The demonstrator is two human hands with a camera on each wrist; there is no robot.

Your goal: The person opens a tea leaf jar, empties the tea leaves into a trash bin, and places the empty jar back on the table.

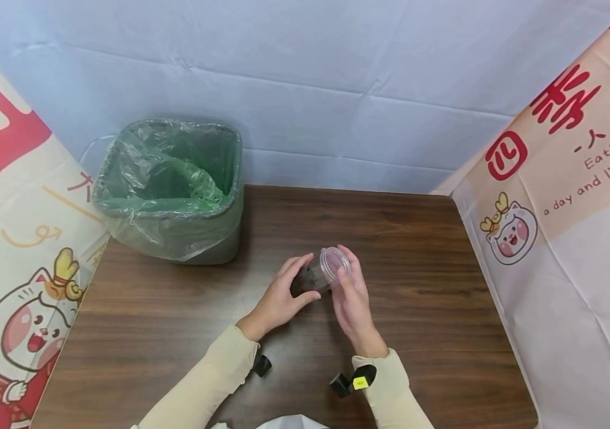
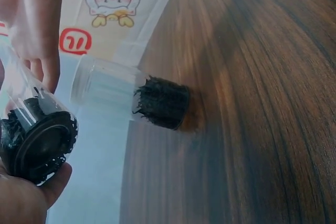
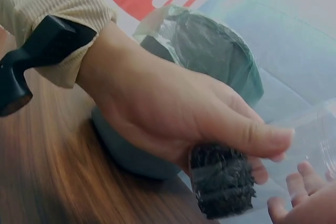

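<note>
A clear plastic jar (image 1: pixel 311 276) with black, leafy-looking contents is tilted over the table between both hands. My left hand (image 1: pixel 279 295) grips its dark lower end, thumb on the near side. Around its round clear top, my right hand (image 1: pixel 352 298) curls thumb and fingers. In the left wrist view the held jar (image 2: pixel 44 140) turns its dark base towards the camera. Beyond it, a second clear jar (image 2: pixel 157 102) with black contents at the bottom stands on the table; in the head view I cannot make it out. Black contents (image 3: pixel 223 179) also show below my right hand (image 3: pixel 168 108).
A grey-green bin (image 1: pixel 214 238) lined with a green plastic bag stands at the table's back left. Pale cloth (image 1: pixel 305 107) hangs behind the wooden table (image 1: pixel 417 250). Printed banners (image 1: pixel 551 250) flank both sides. A small black camera (image 1: pixel 341 385) sits at my right sleeve.
</note>
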